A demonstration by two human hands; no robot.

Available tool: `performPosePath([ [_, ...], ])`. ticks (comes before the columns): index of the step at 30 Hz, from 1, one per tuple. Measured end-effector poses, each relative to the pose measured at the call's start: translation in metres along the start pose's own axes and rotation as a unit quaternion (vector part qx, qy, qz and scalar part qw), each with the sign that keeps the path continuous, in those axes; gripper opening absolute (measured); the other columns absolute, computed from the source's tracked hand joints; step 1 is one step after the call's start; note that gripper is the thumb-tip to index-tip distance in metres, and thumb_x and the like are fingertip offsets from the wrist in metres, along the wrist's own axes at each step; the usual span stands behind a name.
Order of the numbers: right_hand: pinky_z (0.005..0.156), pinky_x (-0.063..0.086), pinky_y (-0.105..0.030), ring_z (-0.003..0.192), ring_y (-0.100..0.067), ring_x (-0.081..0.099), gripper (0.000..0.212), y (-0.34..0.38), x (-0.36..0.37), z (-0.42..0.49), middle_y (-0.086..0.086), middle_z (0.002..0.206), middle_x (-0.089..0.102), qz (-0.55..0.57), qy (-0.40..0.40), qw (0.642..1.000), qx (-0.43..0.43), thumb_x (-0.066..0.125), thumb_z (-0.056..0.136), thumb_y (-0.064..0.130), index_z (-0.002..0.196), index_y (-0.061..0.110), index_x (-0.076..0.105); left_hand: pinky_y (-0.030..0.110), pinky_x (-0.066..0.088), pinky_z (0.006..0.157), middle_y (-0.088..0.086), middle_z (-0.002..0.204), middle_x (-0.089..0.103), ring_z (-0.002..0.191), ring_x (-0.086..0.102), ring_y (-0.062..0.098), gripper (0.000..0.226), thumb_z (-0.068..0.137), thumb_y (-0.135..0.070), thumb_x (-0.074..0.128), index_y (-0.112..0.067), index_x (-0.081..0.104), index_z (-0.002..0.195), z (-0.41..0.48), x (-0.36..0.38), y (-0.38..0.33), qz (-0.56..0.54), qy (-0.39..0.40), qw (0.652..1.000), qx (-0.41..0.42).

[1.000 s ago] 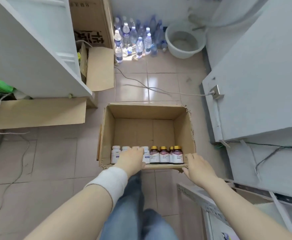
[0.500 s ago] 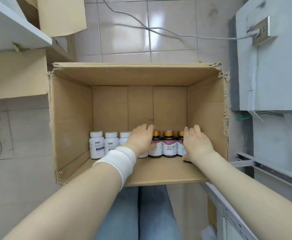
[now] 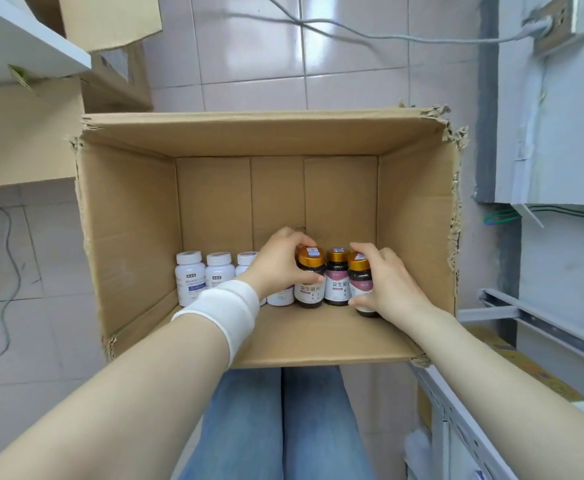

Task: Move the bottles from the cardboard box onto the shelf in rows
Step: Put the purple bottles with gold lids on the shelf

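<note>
An open cardboard box [image 3: 127, 220] stands on the tiled floor below me. Along its near wall runs a row of bottles: white ones [image 3: 189, 278] on the left, dark brown ones with gold caps on the right. My left hand [image 3: 278, 265] grips the leftmost brown bottle [image 3: 310, 282], fingers over its cap and thumb on its side. My right hand [image 3: 385, 284] grips the rightmost brown bottle [image 3: 359, 275]. A third brown bottle [image 3: 337, 280] stands untouched between them. My left hand hides part of the white bottles.
A grey metal shelf frame [image 3: 463, 417] is at the lower right. A white cabinet [image 3: 560, 116] with a wall socket and cable [image 3: 352, 32] rises at the right. More cardboard [image 3: 20, 140] and a white board lie at the left. My legs in jeans are under the box.
The view has closed in on the box. Both hands went from hovering over the row to gripping a brown bottle each, and the two gripped bottles now stand slightly higher.
</note>
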State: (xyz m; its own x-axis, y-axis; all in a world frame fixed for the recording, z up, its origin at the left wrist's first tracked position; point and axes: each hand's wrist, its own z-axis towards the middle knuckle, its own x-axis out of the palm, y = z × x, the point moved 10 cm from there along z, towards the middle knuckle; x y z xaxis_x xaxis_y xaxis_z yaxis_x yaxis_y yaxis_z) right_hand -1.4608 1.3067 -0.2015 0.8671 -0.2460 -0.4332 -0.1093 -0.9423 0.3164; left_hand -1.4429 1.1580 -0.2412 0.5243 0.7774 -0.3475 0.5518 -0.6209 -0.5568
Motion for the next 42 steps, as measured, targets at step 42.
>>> performPosePath([
  [42,0.097,0.045,-0.042,0.105,-0.025,0.061,0.067,-0.018,0.194,-0.677,-0.013,0.118,0.064,0.704,-0.514,0.490,-0.012,0.081,0.059,0.046,0.113,0.016,0.057,0.038,0.054,0.084,0.003,0.093,0.069,0.079,0.068,0.014,0.011,0.093,-0.028,0.053,-0.020,0.053,0.101,-0.625,0.170,-0.287,-0.078,0.385,0.845,0.363],
])
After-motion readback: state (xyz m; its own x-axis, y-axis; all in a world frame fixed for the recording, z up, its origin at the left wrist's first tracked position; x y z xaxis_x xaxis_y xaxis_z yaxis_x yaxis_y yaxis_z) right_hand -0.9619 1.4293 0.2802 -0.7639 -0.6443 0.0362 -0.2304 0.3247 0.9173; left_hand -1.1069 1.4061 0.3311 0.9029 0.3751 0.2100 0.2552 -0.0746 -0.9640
